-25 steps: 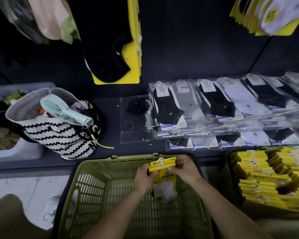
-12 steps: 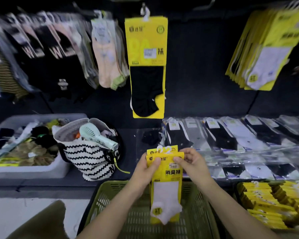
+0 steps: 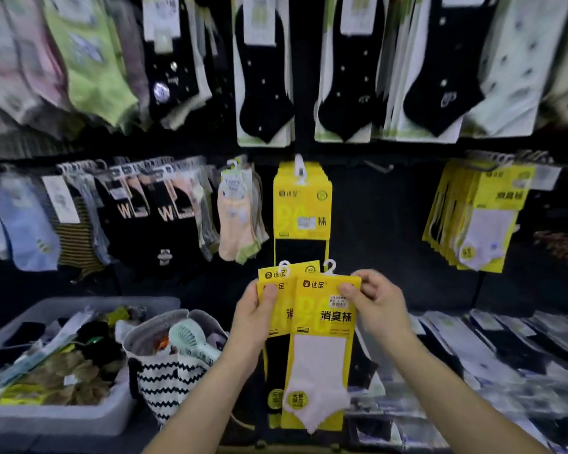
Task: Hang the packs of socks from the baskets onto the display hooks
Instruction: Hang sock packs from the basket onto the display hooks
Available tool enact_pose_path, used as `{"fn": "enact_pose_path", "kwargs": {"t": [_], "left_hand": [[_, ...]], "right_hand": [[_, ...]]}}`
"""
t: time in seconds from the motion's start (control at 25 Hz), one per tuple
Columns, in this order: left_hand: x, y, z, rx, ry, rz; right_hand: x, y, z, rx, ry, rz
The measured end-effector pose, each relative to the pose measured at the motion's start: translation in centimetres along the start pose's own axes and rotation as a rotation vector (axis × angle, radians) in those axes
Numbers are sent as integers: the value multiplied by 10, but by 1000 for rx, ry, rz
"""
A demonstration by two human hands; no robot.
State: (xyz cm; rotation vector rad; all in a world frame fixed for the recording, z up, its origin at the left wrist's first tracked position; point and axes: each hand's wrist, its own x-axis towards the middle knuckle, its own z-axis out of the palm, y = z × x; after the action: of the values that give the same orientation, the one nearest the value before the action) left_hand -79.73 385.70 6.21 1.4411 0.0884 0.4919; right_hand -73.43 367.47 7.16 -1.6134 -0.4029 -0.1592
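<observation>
I hold two yellow sock packs in front of the display wall. The front pack (image 3: 320,348) shows white socks, and my right hand (image 3: 376,306) pinches its top right corner. Behind it, the pack with black socks (image 3: 273,309) is gripped at its left edge by my left hand (image 3: 254,314). Each pack has a white plastic hanger on top. Just above them, a stack of matching yellow black-sock packs (image 3: 302,208) hangs on a hook. At the right hangs a stack of yellow white-sock packs (image 3: 479,217). No basket is in view.
Rows of hung socks fill the dark wall above and to the left. A bare hook (image 3: 379,167) juts out between the two yellow stacks. On the shelf sit a grey tub of loose socks (image 3: 63,417), a zigzag bag with a mint fan (image 3: 174,365), and flat sock packs (image 3: 492,348) at right.
The view has tilted up from the green basket to the wall. Both hands have risen with the packs, which have fanned apart, the white-sock pack now at the front right.
</observation>
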Motion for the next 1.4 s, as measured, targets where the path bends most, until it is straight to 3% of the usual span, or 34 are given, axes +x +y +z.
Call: {"fn": "enact_pose_path", "kwargs": {"t": [0.2, 0.48, 1.28, 1.4], "left_hand": [[46, 54, -20, 22, 134, 160], [75, 81, -40, 43, 161, 181], [73, 81, -64, 42, 186, 114], [68, 88, -61, 43, 165, 139]], "right_hand": [[50, -56, 8, -43, 39, -121], [102, -97, 29, -105, 121, -155], [129, -86, 42, -325, 121, -87], [122, -87, 39, -485, 130, -75]]}}
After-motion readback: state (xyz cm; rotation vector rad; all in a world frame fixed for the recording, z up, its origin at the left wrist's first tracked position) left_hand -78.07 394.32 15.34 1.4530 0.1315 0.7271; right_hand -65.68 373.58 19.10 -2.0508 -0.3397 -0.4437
